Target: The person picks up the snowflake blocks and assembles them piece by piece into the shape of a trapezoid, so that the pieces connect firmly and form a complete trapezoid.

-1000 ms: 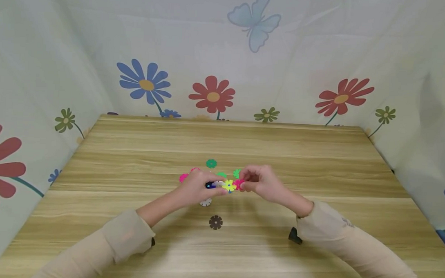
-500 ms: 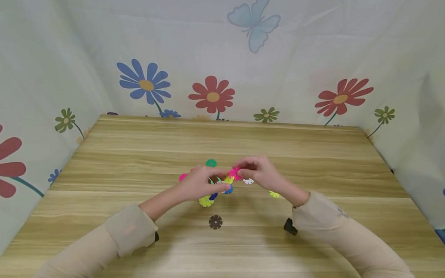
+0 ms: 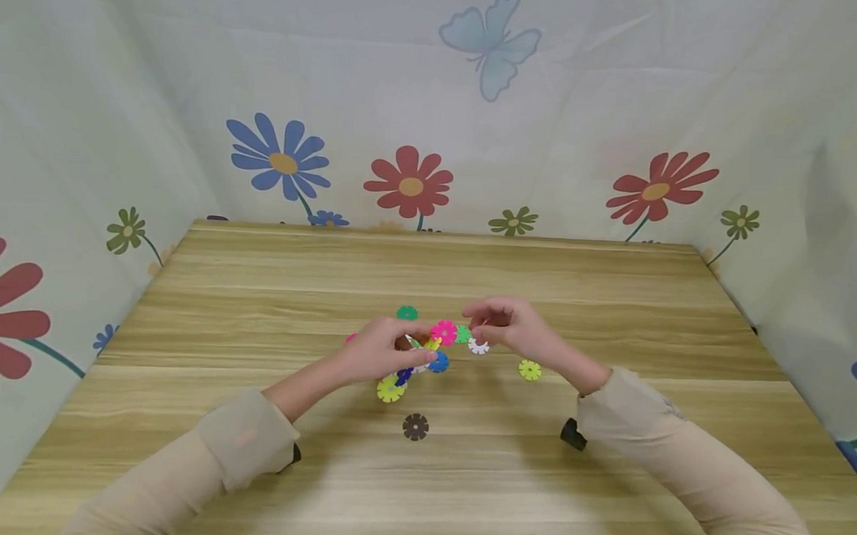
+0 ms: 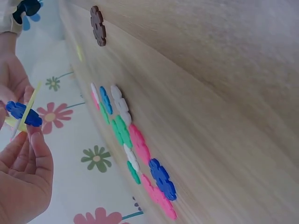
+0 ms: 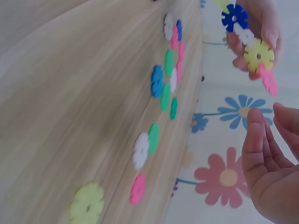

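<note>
My left hand (image 3: 386,349) pinches a chain of slotted flower-shaped plastic discs, held above the table. From its lower end the chain runs through a yellow disc (image 3: 391,389), a dark blue disc (image 5: 234,17), a white disc (image 5: 244,35) and a second yellow disc (image 5: 259,56) to a pink disc (image 3: 443,332). In the right wrist view, the pink disc is joined to that second yellow one. My right hand (image 3: 517,333) hovers just right of the chain, fingers loosely bent and thumb apart, holding nothing. Fingers hide part of the chain in the head view.
Loose discs lie on the wooden table (image 3: 611,305): a brown one (image 3: 416,427) in front, a yellow one (image 3: 530,370) to the right, a white one (image 3: 478,346) below my right hand, a dark green one (image 3: 407,312) behind. Several more lie under the hands. Flowered cloth hangs around.
My right hand has let go of the pink disc and moved slightly right. The chain has tilted, its pink end rising and its lower yellow end showing below my left hand.
</note>
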{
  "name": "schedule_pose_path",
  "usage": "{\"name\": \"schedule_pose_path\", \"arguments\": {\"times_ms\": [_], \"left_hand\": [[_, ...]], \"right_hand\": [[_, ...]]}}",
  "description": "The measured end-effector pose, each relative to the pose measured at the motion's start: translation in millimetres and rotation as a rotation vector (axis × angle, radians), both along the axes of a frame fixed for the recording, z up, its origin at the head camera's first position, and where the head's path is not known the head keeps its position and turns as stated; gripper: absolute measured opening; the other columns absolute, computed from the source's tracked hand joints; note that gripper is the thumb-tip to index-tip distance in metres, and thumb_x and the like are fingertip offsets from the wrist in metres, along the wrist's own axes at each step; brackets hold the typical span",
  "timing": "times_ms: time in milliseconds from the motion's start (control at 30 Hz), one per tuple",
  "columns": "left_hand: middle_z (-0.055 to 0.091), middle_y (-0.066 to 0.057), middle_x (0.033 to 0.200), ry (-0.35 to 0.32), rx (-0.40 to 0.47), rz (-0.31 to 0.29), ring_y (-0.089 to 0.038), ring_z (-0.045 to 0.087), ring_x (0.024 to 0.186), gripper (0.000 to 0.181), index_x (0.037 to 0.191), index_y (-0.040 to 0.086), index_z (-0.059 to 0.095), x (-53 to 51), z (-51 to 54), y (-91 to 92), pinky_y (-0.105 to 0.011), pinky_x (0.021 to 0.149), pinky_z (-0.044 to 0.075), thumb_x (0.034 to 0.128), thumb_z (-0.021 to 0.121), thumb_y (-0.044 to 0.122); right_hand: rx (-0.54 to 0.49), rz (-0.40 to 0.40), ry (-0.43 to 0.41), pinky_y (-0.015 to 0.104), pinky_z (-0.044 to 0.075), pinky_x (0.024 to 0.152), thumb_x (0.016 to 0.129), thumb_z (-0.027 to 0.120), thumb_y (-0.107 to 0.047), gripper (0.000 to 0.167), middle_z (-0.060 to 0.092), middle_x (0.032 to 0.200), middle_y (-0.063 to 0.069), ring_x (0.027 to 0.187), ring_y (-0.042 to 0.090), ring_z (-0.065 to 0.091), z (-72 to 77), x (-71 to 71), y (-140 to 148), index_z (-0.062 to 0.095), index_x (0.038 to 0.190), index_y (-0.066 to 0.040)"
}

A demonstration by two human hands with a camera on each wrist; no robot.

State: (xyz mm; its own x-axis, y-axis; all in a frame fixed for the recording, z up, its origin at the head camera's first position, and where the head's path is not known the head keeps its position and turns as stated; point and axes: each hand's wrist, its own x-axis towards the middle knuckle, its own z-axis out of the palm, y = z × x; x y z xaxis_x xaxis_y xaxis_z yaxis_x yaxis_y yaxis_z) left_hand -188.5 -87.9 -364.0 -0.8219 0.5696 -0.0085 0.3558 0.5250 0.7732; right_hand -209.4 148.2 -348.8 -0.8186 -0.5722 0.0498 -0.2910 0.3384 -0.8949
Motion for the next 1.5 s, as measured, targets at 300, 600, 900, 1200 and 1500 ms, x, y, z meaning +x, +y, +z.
{"name": "schedule_pose_path", "arguments": {"times_ms": [300, 600, 900, 1200, 1500], "left_hand": [[0.063, -0.009, 0.107, 0.031, -0.010, 0.005, -0.006, 0.058, 0.064, 0.047, 0.120, 0.008, 0.055, -5.5, -5.1, -10.1, -0.022, 0.055, 0.049, 0.0823, 0.060, 0.035], [0.061, -0.010, 0.114, 0.048, -0.031, -0.008, -0.008, 0.059, 0.073, 0.044, 0.120, 0.005, 0.054, -6.9, -5.9, -15.8, -0.020, 0.058, 0.050, 0.0843, 0.059, 0.030], [0.062, -0.011, 0.111, 0.058, -0.037, -0.016, -0.008, 0.059, 0.074, 0.042, 0.115, 0.003, 0.058, -10.7, -9.6, -18.9, -0.019, 0.060, 0.049, 0.0842, 0.059, 0.031], [0.063, -0.011, 0.108, 0.058, -0.043, -0.026, -0.008, 0.055, 0.071, 0.041, 0.116, 0.003, 0.058, -11.0, -10.1, -20.4, -0.020, 0.057, 0.047, 0.0849, 0.058, 0.030], [0.062, -0.012, 0.109, 0.063, -0.036, -0.038, -0.009, 0.056, 0.075, 0.042, 0.117, 0.002, 0.056, -9.7, -8.3, -20.5, -0.020, 0.059, 0.047, 0.0855, 0.057, 0.029]], "right_hand": [[0.169, 0.041, -0.012, 0.024, 0.050, 0.062, 0.079, 0.061, -0.001, 0.021, 0.062, 0.086, 0.019, 0.074, 0.018, 0.058, -16.5, -10.5, 34.9, 0.061, 0.099, 0.009], [0.300, 0.066, 0.014, 0.022, 0.048, 0.067, 0.078, 0.063, 0.000, 0.024, 0.061, 0.084, 0.015, 0.075, 0.013, 0.054, -36.6, -18.8, 67.8, 0.060, 0.099, 0.009], [0.395, 0.097, -0.005, 0.024, 0.047, 0.071, 0.075, 0.065, -0.003, 0.030, 0.063, 0.093, 0.016, 0.084, 0.020, 0.055, -48.8, -16.7, 84.6, 0.060, 0.103, 0.006], [0.437, 0.120, 0.058, 0.020, 0.039, 0.060, 0.072, 0.069, -0.004, 0.025, 0.055, 0.076, 0.006, 0.070, 0.013, 0.044, -57.1, -16.0, 85.4, 0.061, 0.095, 0.001], [0.489, 0.108, 0.127, 0.021, 0.037, 0.059, 0.068, 0.071, -0.005, 0.024, 0.051, 0.072, 0.004, 0.068, 0.013, 0.044, -61.6, -17.0, 81.5, 0.057, 0.086, -0.003]]}}
